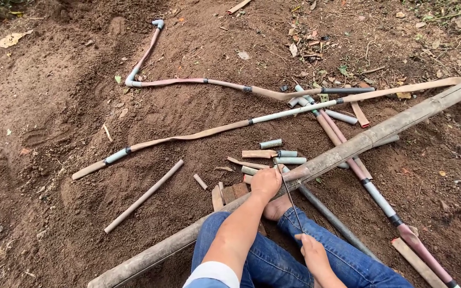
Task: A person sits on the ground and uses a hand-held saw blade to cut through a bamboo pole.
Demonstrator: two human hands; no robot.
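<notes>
Left grip: left hand (265,183) pressed down over the long pipe (348,149), fingers curled on it.
Right grip: right hand (311,250) pinching the thin saw blade (290,200).
Risk: I judge the blade may skid toward fingers or knee (294,218) if the pipe rolls.
Pipe look: long, muddy, lying diagonally on soil (54,106) across the legs, near centre, cut offcuts (271,144) beyond.

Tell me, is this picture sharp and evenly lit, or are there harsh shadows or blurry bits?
Head view: soft, even daylight, no glare; only faint shadows under the long pole and pipes. The soil and pipe pieces look sharp; the left hand and right hand, holding a thin blade, are slightly soft. The wide lens bends the edges a little.
</notes>
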